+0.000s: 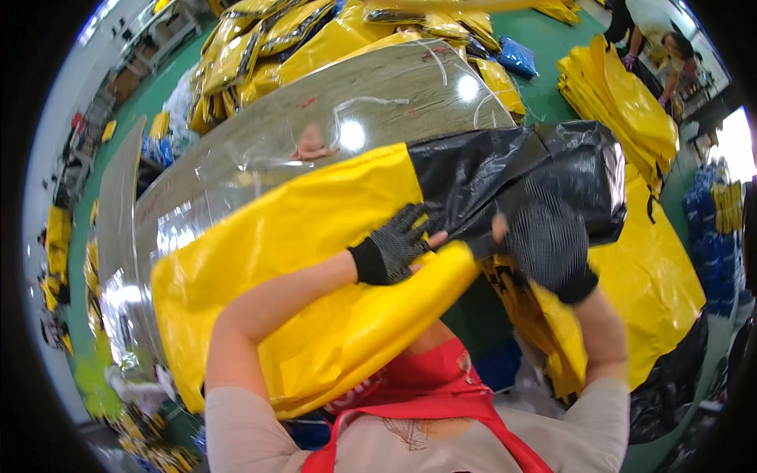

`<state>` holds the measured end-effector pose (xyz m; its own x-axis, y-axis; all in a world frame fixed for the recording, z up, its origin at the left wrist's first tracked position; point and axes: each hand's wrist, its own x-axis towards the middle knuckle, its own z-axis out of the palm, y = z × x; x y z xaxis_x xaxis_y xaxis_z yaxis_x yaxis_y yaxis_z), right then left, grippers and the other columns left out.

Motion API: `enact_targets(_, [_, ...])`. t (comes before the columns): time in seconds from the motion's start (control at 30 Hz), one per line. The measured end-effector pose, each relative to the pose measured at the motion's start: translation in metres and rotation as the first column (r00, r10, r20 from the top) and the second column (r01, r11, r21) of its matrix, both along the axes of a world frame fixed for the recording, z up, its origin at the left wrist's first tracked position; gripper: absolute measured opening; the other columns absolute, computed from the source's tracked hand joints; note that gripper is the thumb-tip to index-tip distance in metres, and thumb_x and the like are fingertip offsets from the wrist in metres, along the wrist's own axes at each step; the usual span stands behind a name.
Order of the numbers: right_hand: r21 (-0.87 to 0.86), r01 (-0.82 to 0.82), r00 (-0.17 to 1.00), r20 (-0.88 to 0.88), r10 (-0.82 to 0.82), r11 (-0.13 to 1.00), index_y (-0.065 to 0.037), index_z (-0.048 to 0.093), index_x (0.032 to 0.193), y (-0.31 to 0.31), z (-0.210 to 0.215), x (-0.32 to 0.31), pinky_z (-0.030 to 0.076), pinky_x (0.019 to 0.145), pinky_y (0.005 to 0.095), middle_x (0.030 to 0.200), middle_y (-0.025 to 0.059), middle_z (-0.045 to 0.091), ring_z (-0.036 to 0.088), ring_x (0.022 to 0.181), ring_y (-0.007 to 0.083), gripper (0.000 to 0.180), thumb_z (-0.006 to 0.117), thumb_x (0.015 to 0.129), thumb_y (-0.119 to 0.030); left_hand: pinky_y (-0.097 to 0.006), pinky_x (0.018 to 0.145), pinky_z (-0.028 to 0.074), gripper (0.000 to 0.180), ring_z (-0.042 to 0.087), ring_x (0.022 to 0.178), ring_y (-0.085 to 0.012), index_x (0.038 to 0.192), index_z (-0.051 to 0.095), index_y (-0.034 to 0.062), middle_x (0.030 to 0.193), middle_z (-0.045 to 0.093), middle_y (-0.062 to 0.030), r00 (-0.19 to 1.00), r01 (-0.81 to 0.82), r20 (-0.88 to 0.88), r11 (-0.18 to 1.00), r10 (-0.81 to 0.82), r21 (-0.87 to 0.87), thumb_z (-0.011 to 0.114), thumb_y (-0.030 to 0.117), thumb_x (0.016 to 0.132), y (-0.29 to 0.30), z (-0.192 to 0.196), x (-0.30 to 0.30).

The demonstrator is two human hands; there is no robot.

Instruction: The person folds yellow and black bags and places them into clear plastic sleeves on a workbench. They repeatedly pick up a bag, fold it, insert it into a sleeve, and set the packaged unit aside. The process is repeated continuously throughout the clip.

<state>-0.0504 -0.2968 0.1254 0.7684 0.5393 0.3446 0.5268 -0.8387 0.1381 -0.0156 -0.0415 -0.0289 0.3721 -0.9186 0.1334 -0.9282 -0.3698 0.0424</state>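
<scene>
A large yellow and black plastic-coated sheet [315,236] lies across a shiny grey table [378,102] in front of me. My left hand [398,248], in a black mesh fingerless glove, presses flat on the sheet where yellow meets black. My right hand [544,240], gloved the same way, grips the black part [512,169] of the sheet, with its thumb and fingers closed on a fold of it. The near yellow edge is rolled over toward my chest.
Stacks of folded yellow sheets [276,47] lie beyond the table and another pile [623,94] at the right. More yellow and black material [654,292] hangs at my right side. A person [658,39] stands at the far right on the green floor. I wear a red apron [426,394].
</scene>
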Motion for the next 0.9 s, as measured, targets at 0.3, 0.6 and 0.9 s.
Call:
enact_targets(0.3, [-0.319, -0.088, 0.679, -0.712, -0.177, 0.944, -0.006, 0.068, 0.097, 0.053, -0.087, 0.210, 0.048, 0.083, 0.0399, 0.099, 0.0182, 0.066, 0.062, 0.095, 0.0346, 0.063, 0.057, 0.075, -0.064, -0.044, 0.108, 0.028, 0.052, 0.040, 0.127, -0.0332, 0.132, 0.047, 0.0142, 0.137, 0.044, -0.0145, 0.925, -0.256, -0.259, 0.960, 0.278, 0.116, 0.060, 0.022, 0.082, 0.194, 0.037, -0.075])
enact_targets(0.6, [-0.183, -0.042, 0.692, -0.715, -0.104, 0.982, -0.007, 0.069, 0.093, 0.029, -0.105, 0.205, 0.048, 0.080, 0.0402, 0.093, 0.0176, 0.066, 0.062, 0.090, 0.0347, 0.054, 0.056, 0.078, -0.057, -0.040, 0.105, 0.035, 0.048, 0.042, 0.126, -0.0323, 0.134, 0.044, 0.0173, 0.137, 0.045, -0.0093, 0.493, -0.503, -0.312, 0.559, 0.812, 0.659, 0.053, 0.015, 0.087, 0.487, 0.106, -0.286])
enact_targets(0.9, [-0.100, 0.127, 0.879, -0.449, -0.159, 0.987, -0.008, 0.065, 0.086, 0.037, -0.085, 0.173, 0.047, 0.072, 0.0438, 0.085, 0.0170, 0.065, 0.061, 0.084, 0.0362, 0.045, 0.044, 0.090, -0.048, -0.036, 0.101, 0.037, 0.043, 0.046, 0.120, -0.0262, 0.128, 0.047, 0.0067, 0.127, 0.051, -0.0121, -0.046, -0.663, -0.803, -0.619, 0.595, -0.421, 0.053, 0.026, 0.091, 0.389, -0.002, -0.352])
